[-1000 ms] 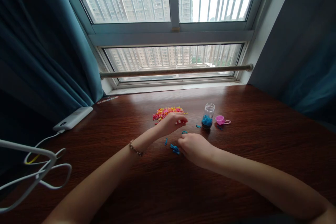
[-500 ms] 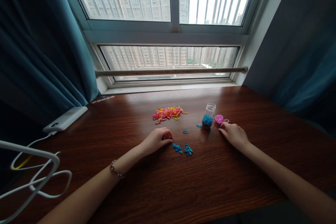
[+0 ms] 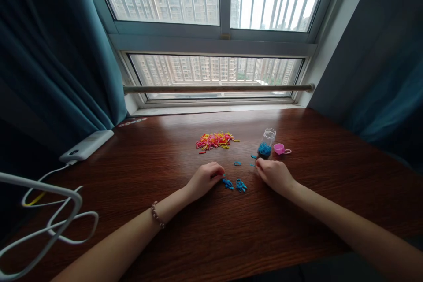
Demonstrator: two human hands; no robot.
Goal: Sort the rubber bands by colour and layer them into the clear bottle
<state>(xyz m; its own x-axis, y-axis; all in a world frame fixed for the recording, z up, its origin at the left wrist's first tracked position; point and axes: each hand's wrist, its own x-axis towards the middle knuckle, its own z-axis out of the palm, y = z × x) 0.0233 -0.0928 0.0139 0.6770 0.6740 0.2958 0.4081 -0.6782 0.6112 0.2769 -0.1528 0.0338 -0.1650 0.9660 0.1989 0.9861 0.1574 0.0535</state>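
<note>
My right hand [image 3: 275,176] is closed in a pinch on a small blue rubber band [image 3: 252,165], whose end pokes out left of the fingertips. Just behind that hand stands a clear jar [image 3: 269,136] without a lid, with blue rubber bands [image 3: 264,149] in its lower part. My left hand [image 3: 205,179] rests on the table with thumb and fingers pressed together; what they hold, if anything, is hidden. Close to its fingertips lie two small blue bundles [image 3: 228,183] of bands. A single blue band [image 3: 237,163] lies between the hands, and another [image 3: 253,156] beside the jar.
A pile of pink, red and yellow bands [image 3: 214,141] lies farther back on the brown table [image 3: 185,246]. Right of the jar is a pink cup with a handle [image 3: 279,149]. On the left are a white power bank [image 3: 87,145] and looping white cables [image 3: 76,202].
My right hand has moved left from beside the pink cup to in front of the jar, with a blue rubber band now in its fingers. The view has shifted slightly.
</note>
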